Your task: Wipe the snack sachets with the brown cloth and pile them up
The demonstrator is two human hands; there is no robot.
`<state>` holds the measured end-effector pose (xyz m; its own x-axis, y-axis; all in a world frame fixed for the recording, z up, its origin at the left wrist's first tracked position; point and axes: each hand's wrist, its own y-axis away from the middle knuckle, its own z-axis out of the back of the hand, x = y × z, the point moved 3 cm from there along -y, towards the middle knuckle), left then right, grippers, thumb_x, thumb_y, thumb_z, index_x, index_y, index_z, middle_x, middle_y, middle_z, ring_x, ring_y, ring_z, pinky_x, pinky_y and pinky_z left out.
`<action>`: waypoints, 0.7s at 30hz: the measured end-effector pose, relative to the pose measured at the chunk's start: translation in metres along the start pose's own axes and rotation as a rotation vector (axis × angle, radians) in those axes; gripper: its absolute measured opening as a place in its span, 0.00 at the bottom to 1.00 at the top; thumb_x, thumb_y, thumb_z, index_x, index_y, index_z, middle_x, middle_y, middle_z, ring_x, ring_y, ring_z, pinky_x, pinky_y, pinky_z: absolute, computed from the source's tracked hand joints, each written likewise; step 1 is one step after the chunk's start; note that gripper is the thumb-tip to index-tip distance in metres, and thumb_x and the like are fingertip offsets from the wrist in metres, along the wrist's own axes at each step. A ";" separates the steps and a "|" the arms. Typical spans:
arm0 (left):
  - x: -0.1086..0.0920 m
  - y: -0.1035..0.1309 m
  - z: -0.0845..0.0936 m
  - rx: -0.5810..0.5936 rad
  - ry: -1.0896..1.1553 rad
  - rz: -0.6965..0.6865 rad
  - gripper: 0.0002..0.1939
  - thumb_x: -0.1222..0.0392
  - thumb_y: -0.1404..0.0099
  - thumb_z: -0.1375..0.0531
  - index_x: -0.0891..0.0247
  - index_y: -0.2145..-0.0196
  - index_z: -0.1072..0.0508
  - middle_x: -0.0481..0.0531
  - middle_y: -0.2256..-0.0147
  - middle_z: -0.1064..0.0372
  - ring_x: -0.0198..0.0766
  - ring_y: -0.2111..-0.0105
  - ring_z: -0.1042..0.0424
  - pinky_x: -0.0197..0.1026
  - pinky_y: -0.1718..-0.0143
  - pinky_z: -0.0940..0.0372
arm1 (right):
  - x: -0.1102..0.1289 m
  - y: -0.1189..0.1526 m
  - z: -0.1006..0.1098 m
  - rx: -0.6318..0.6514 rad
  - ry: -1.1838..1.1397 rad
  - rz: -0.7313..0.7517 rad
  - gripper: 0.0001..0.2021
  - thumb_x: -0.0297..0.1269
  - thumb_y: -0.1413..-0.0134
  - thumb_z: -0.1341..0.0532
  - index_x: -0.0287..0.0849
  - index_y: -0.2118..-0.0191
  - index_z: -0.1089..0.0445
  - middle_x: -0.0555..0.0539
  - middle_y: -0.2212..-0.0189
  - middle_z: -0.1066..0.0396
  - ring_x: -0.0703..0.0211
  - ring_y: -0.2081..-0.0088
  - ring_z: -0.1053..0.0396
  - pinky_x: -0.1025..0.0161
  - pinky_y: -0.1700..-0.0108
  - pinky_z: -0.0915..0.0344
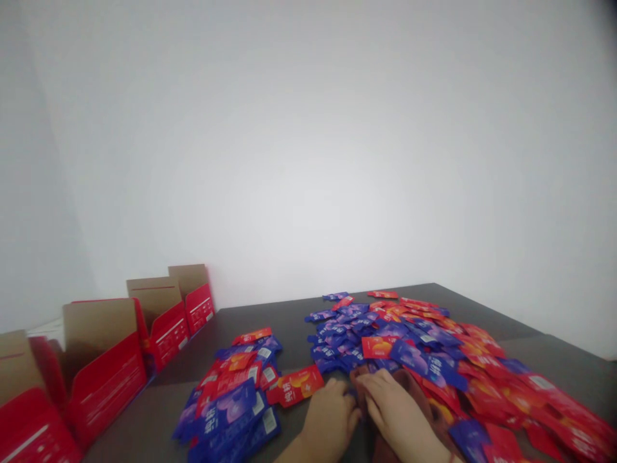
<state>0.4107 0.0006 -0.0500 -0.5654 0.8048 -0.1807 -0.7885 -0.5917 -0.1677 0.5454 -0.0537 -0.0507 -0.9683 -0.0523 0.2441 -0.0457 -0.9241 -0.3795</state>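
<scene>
My left hand (331,417) is low in the middle of the view, with its fingers curled inward. What lies inside them, if anything, is hidden. Close beside it, my right hand (396,411) has its fingers bent over a piece of soft brown material (418,393), which shows around and below the hand. I cannot tell whether it is a bag or a cloth. An orange-red sachet (296,386) with fruit printed on it lies just left of my left hand. Blue-purple sachets (337,337) are heaped right beyond both hands.
Red sachets (525,392) spread along the table's right side. A smaller mixed pile of sachets (231,399) lies on the left. Several open red cardboard boxes (108,386) with raised brown flaps line the left edge. The dark table (284,315) meets a white wall behind.
</scene>
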 end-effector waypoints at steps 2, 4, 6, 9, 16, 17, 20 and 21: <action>0.015 0.004 0.009 -0.019 0.077 0.095 0.13 0.59 0.37 0.41 0.62 0.55 0.28 0.55 0.53 0.32 0.47 0.51 0.36 0.44 0.49 0.42 | 0.007 0.002 -0.003 0.019 -0.007 0.022 0.17 0.26 0.43 0.50 0.46 0.58 0.25 0.48 0.57 0.25 0.52 0.53 0.34 0.56 0.49 0.40; 0.028 0.007 0.016 -0.001 0.128 0.185 0.20 0.59 0.43 0.37 0.64 0.53 0.30 0.56 0.52 0.33 0.46 0.50 0.36 0.43 0.49 0.43 | 0.010 0.004 -0.008 0.036 0.011 0.006 0.16 0.25 0.43 0.49 0.44 0.60 0.24 0.47 0.60 0.25 0.51 0.55 0.34 0.56 0.50 0.40; 0.036 0.007 0.019 0.036 0.159 0.242 0.22 0.57 0.47 0.34 0.66 0.54 0.30 0.56 0.52 0.33 0.47 0.52 0.35 0.41 0.52 0.42 | 0.010 0.004 -0.013 0.039 0.043 -0.015 0.15 0.25 0.44 0.48 0.43 0.61 0.24 0.46 0.60 0.25 0.49 0.55 0.34 0.55 0.49 0.41; 0.041 0.003 0.016 0.113 0.216 0.306 0.27 0.54 0.54 0.30 0.65 0.57 0.30 0.55 0.56 0.31 0.46 0.57 0.33 0.40 0.59 0.41 | 0.011 0.003 -0.018 0.049 0.055 0.000 0.15 0.26 0.46 0.46 0.43 0.58 0.25 0.45 0.58 0.25 0.48 0.53 0.35 0.53 0.49 0.42; 0.049 -0.006 0.007 0.100 0.244 0.301 0.24 0.49 0.60 0.27 0.61 0.68 0.30 0.49 0.68 0.29 0.46 0.66 0.31 0.39 0.69 0.44 | 0.028 0.008 -0.019 0.100 0.036 0.132 0.16 0.29 0.46 0.45 0.49 0.55 0.26 0.49 0.57 0.25 0.49 0.54 0.35 0.55 0.51 0.42; 0.051 -0.006 0.006 0.095 0.249 0.301 0.21 0.51 0.59 0.28 0.61 0.71 0.31 0.48 0.70 0.30 0.45 0.67 0.31 0.38 0.70 0.44 | 0.026 0.008 -0.019 0.089 0.051 0.087 0.16 0.28 0.46 0.46 0.49 0.55 0.26 0.48 0.57 0.25 0.49 0.53 0.35 0.54 0.50 0.42; 0.058 -0.006 0.001 0.139 0.369 0.347 0.13 0.57 0.50 0.32 0.62 0.75 0.34 0.45 0.77 0.33 0.40 0.74 0.30 0.36 0.75 0.45 | 0.014 0.008 -0.017 0.044 0.096 -0.068 0.16 0.27 0.44 0.48 0.45 0.57 0.25 0.42 0.59 0.25 0.45 0.52 0.35 0.52 0.51 0.42; 0.059 -0.006 -0.002 0.171 0.447 0.370 0.10 0.59 0.47 0.35 0.61 0.74 0.35 0.44 0.78 0.34 0.37 0.77 0.31 0.34 0.78 0.46 | 0.010 0.007 -0.017 0.038 0.103 -0.095 0.16 0.27 0.44 0.49 0.43 0.57 0.25 0.40 0.59 0.25 0.44 0.52 0.35 0.51 0.51 0.42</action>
<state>0.3827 0.0522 -0.0614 -0.6827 0.4270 -0.5929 -0.6075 -0.7826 0.1359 0.5308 -0.0543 -0.0660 -0.9802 0.0731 0.1838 -0.1307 -0.9367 -0.3247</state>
